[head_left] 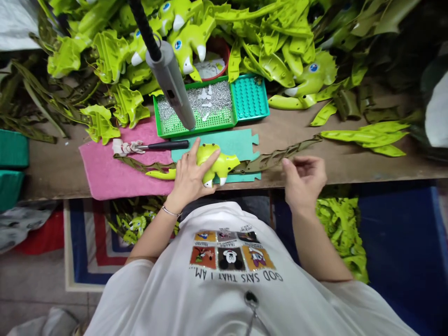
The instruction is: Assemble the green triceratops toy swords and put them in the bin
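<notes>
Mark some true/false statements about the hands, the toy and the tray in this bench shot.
1. The left hand grips the toy dinosaur. True.
2. The green tray is empty. False: it holds a heap of small silvery screws.
3. The right hand holds the hanging screwdriver. False: neither hand touches it; the right hand is at the bench edge, fingers curled.
4. A black-handled tool lies partly on the pink cloth. True.
</notes>
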`<state>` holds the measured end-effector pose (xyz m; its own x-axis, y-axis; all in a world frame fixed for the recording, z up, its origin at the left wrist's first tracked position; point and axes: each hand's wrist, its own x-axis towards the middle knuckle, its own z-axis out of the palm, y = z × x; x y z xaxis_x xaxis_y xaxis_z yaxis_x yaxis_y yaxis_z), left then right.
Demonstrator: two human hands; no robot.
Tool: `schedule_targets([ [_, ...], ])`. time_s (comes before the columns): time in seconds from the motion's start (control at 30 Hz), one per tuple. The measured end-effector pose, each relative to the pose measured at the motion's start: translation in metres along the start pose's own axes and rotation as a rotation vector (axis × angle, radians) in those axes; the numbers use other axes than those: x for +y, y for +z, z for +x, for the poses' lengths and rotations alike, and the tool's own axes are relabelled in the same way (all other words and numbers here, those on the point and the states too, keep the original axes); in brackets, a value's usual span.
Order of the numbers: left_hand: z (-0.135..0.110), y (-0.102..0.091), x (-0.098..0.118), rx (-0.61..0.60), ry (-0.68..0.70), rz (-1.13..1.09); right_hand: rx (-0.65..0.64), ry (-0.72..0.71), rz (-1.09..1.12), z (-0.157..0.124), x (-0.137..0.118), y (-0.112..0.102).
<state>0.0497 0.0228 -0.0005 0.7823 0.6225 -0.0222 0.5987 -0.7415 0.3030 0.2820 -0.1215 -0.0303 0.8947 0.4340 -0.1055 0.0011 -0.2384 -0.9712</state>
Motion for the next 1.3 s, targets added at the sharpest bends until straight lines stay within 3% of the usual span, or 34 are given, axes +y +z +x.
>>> schedule_targets([
  [0.1,0.000,0.001,-0.001,0.002,0.006,0.007,-0.267,0.383,0.204,-0.005,-0.001,-0.002],
  [0.17,0.000,0.002,-0.002,0.007,0.011,0.007,-0.363,0.497,0.309,-0.005,-0.001,0.000],
  [0.33,-0.003,0.005,-0.007,0.022,0.034,0.006,-0.331,0.487,0.448,0.000,-0.002,0.016],
  [0.5,-0.007,0.007,-0.013,0.060,0.038,0.010,-0.391,0.310,0.434,-0.014,-0.010,0.046],
  [0.63,-0.009,0.006,-0.017,0.095,0.042,0.044,-0.419,0.392,0.341,-0.021,-0.009,0.063],
  [0.77,-0.012,0.002,-0.021,0.125,0.044,0.060,-0.442,0.393,0.319,-0.016,-0.009,0.066],
  [0.93,-0.016,0.001,-0.023,0.190,0.074,0.031,-0.355,0.328,0.438,-0.008,-0.014,0.066],
  [1.1,-0.016,0.003,-0.020,0.230,0.113,-0.015,-0.359,0.281,0.557,-0.007,-0.019,0.065],
  [1.3,-0.013,0.010,-0.019,0.257,0.170,-0.058,-0.570,0.456,0.540,-0.016,-0.021,0.068],
])
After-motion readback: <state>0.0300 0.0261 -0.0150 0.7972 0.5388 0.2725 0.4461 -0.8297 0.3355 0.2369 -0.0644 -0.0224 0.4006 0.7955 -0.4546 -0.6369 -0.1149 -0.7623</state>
